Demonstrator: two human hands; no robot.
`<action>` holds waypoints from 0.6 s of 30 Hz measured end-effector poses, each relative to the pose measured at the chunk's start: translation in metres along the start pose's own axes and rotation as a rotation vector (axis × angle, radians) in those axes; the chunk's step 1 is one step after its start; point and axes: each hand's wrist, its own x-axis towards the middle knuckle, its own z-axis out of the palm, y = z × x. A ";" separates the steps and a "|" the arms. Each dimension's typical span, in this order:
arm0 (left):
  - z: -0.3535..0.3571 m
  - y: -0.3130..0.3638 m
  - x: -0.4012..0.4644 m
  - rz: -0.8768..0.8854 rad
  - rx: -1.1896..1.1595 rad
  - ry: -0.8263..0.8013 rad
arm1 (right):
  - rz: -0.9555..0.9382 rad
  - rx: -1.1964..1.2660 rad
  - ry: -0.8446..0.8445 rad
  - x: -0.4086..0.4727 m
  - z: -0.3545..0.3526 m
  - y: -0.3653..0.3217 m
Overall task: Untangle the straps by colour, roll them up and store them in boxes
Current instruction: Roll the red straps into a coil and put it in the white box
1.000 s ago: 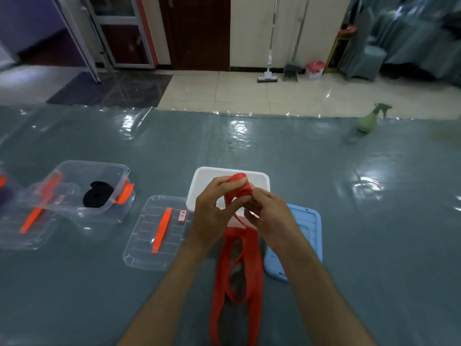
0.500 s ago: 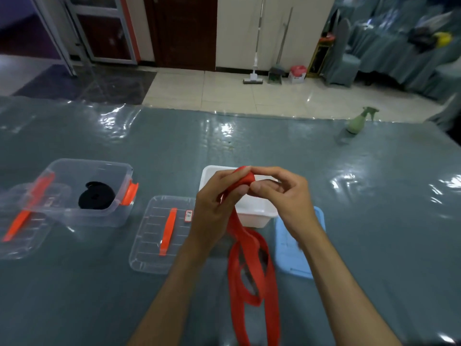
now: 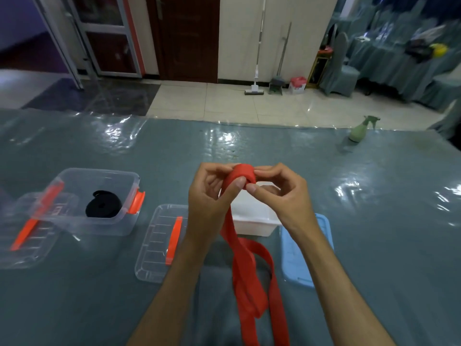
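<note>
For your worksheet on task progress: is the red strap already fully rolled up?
No: only a small roll sits between the left hand and right hand, while most of the red strap hangs loose below.

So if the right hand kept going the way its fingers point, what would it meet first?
The right hand points leftward at the red strap roll it already pinches; just past that, the left hand.
</note>
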 end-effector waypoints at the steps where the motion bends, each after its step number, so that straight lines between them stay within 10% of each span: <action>1: 0.001 -0.001 -0.002 0.022 -0.016 0.024 | 0.000 0.026 -0.001 0.000 0.000 -0.001; 18: 0.005 -0.010 -0.014 0.008 0.173 0.031 | 0.003 0.098 0.048 -0.004 0.004 0.012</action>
